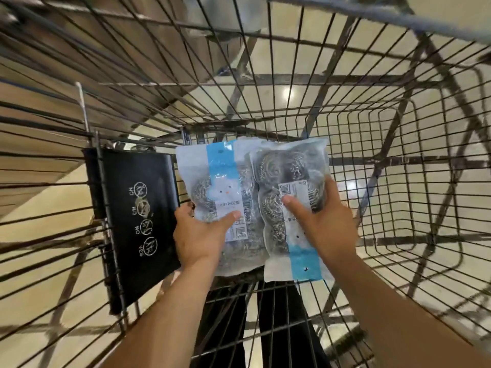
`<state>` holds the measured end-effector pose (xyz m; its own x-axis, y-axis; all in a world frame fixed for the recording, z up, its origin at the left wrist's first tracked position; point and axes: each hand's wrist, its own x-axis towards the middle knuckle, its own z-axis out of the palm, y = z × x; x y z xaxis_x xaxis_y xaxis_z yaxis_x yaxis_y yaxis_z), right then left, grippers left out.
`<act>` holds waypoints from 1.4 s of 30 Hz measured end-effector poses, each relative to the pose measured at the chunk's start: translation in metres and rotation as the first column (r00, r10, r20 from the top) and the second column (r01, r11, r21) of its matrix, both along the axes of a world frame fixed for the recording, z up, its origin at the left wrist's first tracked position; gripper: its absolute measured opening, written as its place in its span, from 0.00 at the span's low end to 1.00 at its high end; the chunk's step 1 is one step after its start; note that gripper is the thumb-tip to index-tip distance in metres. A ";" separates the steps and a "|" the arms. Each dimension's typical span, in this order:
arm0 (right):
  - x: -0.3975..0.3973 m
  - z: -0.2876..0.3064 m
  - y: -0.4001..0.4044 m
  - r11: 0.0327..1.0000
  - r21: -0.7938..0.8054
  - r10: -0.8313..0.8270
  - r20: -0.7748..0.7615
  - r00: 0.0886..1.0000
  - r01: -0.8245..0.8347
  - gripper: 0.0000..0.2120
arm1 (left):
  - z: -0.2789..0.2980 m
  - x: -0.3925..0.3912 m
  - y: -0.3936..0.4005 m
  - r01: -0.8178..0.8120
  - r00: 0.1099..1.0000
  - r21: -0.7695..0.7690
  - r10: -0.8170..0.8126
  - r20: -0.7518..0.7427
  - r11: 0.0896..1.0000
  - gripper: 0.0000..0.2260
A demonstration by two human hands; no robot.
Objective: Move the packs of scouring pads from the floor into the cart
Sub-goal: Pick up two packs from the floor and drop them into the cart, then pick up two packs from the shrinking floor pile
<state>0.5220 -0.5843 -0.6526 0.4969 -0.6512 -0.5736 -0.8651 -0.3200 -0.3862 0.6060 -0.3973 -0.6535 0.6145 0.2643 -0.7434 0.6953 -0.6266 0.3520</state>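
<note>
Both bare forearms reach in from 6 o'clock toward 12. The left hand (198, 235) pinches a pack, thumb on top, pointing toward 2 o'clock. The right hand (322, 224) grips another, thumb stretched toward 10 o'clock, fingers curled behind.

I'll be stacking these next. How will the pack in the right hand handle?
The right pack is probably light: the right hand holds it alone. Its glossy film may be slippery. Likely lumpy and squashy, since round wire pads bulge inside.

In my hands the two clear packs (240, 181) have light blue bands and silver steel pads inside. The cart (372, 144) wire is dark grey; its flap (135, 208) is black with white symbols.
</note>
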 end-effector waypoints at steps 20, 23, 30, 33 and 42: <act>0.062 0.245 0.019 0.600 -0.384 0.733 -0.087 0.675 -0.701 0.30 | 0.263 0.034 0.046 0.573 0.454 0.676 -0.866 0.209 0.464 0.24; 0.082 0.304 0.023 0.499 -0.465 0.810 -0.050 0.585 -0.731 0.29 | 0.321 0.040 0.066 0.476 0.482 0.733 -0.841 0.245 0.486 0.23; 0.126 0.422 0.063 0.240 -0.614 0.956 0.017 0.292 -0.752 0.28 | 0.439 0.016 0.123 0.232 0.655 0.769 -0.680 0.330 0.596 0.26; 0.140 0.461 0.102 0.141 -0.664 0.988 0.044 0.150 -0.734 0.28 | 0.480 -0.007 0.156 0.101 0.711 0.780 -0.593 0.378 0.617 0.26; 0.132 0.543 0.262 -0.038 -0.784 0.967 0.127 -0.220 -0.619 0.27 | 0.570 -0.105 0.272 -0.238 0.796 0.784 -0.347 0.496 0.573 0.28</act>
